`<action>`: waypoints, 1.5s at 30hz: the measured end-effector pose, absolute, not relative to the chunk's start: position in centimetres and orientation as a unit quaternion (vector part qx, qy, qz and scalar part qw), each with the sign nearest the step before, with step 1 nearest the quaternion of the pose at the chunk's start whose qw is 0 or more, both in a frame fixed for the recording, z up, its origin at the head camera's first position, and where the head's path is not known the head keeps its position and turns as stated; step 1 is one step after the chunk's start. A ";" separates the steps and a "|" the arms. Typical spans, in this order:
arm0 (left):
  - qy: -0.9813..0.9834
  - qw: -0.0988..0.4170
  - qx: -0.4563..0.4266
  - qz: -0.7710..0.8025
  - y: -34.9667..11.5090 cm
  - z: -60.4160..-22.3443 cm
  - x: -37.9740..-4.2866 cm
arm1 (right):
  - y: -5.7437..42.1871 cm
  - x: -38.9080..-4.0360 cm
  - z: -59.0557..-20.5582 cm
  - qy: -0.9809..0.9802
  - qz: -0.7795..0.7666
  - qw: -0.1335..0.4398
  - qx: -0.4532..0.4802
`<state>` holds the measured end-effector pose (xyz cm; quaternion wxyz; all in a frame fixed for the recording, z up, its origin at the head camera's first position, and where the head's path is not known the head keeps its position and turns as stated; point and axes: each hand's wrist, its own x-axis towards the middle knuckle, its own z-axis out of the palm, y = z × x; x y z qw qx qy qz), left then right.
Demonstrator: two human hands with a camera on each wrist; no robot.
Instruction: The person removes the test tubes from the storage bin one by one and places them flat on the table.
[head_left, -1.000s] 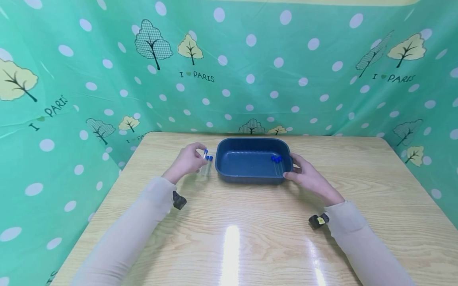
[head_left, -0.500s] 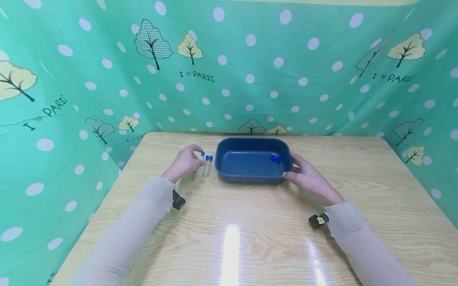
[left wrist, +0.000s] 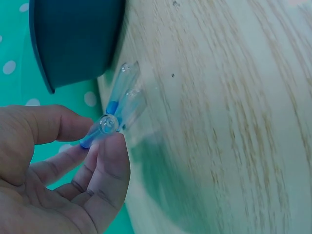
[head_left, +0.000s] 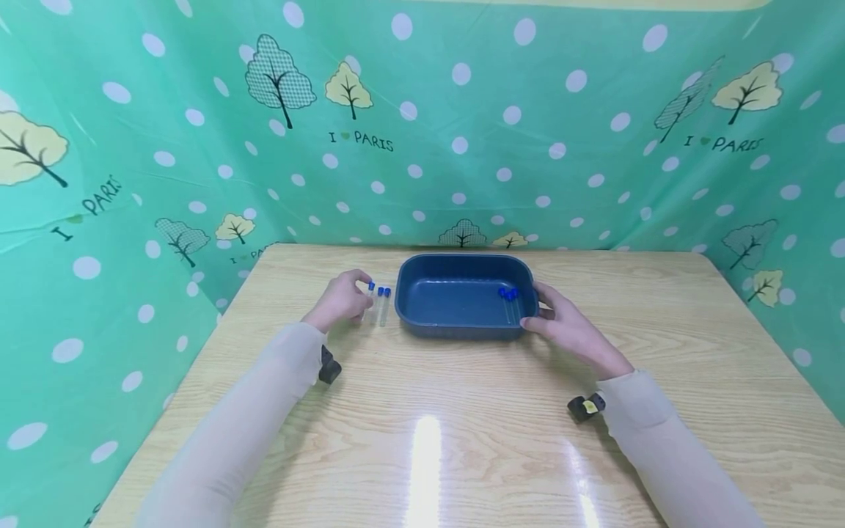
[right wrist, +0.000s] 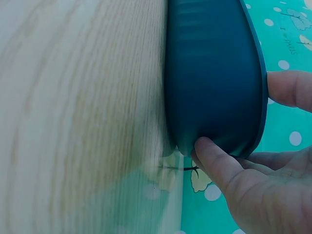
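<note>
a blue-capped tube [left wrist: 108, 124] is pinched by the left hand [head_left: 339, 301] between thumb and fingertip, the other fingers bent behind; it is held just left of two similar tubes [head_left: 385, 308], which appear to lie side by side on the table [head_left: 502, 411], caps pointing away from the person. whether the pinched one touches the table cannot be told. a light, even pinch seems best here, since smooth, clear walls are likely to slip or roll, and the neighbouring pair is best left unbrushed. just right of that pair a dark blue tub [head_left: 462, 332] is set, its near right corner clasped by the right hand [head_left: 571, 334]: the thumb is placed at the rim, the fingertips against the outer end wall. steady, gentle pressure should be enough to keep it from sliding. inside, blue-capped tubes [head_left: 509, 308], apparently three, are gathered at the right end, caps toward the far wall; whether they are filled cannot be made out. behind, a green dotted curtain [head_left: 462, 110] is hung.
</note>
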<state>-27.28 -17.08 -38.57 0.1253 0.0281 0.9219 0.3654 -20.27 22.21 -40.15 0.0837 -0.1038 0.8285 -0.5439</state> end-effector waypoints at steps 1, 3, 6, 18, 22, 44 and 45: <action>0.922 0.125 0.030 0.364 -17.1 -38.6 -27.3 | 22.2 -20.3 -40.1 0.827 -0.545 0.083 -0.105; 0.923 0.124 0.028 0.362 -17.1 -38.7 -27.4 | 22.2 -20.3 -40.2 0.825 -0.548 0.082 -0.107; 0.926 0.123 0.023 0.357 -17.2 -38.9 -27.6 | 22.1 -20.3 -40.2 0.825 -0.548 0.081 -0.107; 0.928 0.128 0.040 0.348 -17.5 -39.4 -28.3 | 22.2 -20.2 -40.1 0.828 -0.545 0.081 -0.103; 0.925 0.135 0.035 0.353 -17.5 -39.5 -28.5 | 22.2 -20.2 -40.1 0.827 -0.547 0.081 -0.105; 0.920 0.165 0.014 0.354 -17.8 -40.0 -29.4 | 22.2 -20.3 -40.2 0.830 -0.542 0.081 -0.103; 0.920 0.167 0.014 0.354 -17.8 -40.0 -29.4 | 22.2 -20.3 -40.2 0.830 -0.542 0.081 -0.103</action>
